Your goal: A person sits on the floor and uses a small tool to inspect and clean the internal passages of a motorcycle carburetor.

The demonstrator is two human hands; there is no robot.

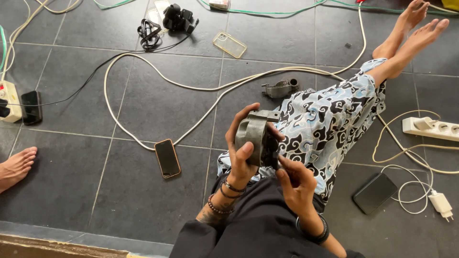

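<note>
Dark tiled floor point(143, 95), phone point(167, 158) at nine o'clock, clear phone case point(229, 44) at twelve, power strip point(432, 128) at three, metal bracket point(280, 88) at one, another person's foot point(16, 166) far left.

My left hand point(240, 153) is raised in front of me, palm turned inward, fingers curled over the top and thumb pressed flat against the near side of what it grips. Beaded bracelets circle that wrist. My right hand point(295, 184) sits lower, fingertips pinched inward, a dark band on its wrist.
</note>
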